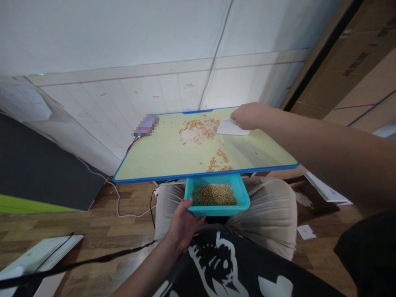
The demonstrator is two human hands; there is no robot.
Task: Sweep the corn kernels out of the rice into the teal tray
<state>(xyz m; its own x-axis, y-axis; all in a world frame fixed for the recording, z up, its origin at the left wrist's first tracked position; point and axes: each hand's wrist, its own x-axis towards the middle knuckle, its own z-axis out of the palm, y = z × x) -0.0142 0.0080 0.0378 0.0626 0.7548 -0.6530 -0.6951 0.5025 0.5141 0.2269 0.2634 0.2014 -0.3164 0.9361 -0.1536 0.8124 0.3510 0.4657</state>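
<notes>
With my right hand [249, 116] I grip a flat white card [232, 127], its left edge against a pile of mixed pale grains and yellow kernels [199, 131] on the yellow-green tabletop [154, 152]. Loose yellow kernels [221, 159] lie along the table's near edge. My left hand [185, 222] holds a turquoise plastic tub [243, 194] by its lower left corner, thumb at the rim and fingers under it. The tub sits at my lap just below the table's blue edge and holds a layer of yellowish kernels [215, 194].
A phone-like object [147, 125], blurred out, lies at the table's far left corner with a red cable. The white wall [123, 95] stands right behind the table. Cardboard boxes [349, 82] rise on the right. A white cord [118, 202] runs across the wooden floor.
</notes>
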